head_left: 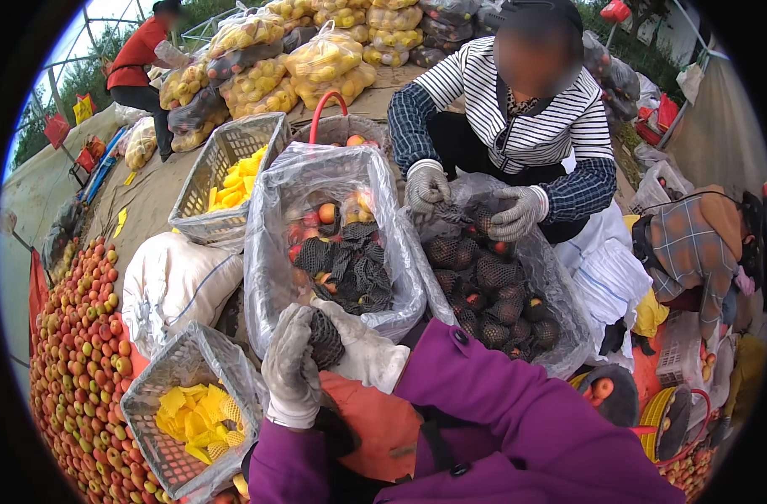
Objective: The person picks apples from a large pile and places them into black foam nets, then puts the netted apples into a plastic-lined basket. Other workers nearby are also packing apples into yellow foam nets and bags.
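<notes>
Head view — black-netted fruit, gloved fingers

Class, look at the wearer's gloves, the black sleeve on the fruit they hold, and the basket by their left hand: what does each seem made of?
Gloves, left hand and right hand: apparently knitted cotton, matte, off-white and soiled. Black sleeve: likely foam mesh, with open diamond netting. Basket: probably moulded plastic, a grey stiff lattice, holding yellow foam nets.

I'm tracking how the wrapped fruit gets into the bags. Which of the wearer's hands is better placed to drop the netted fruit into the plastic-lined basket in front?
Probably the right hand: it lies nearest the plastic-lined basket rim. Both gloved hands close around the netted fruit, and the left hand sits farther back.
</notes>
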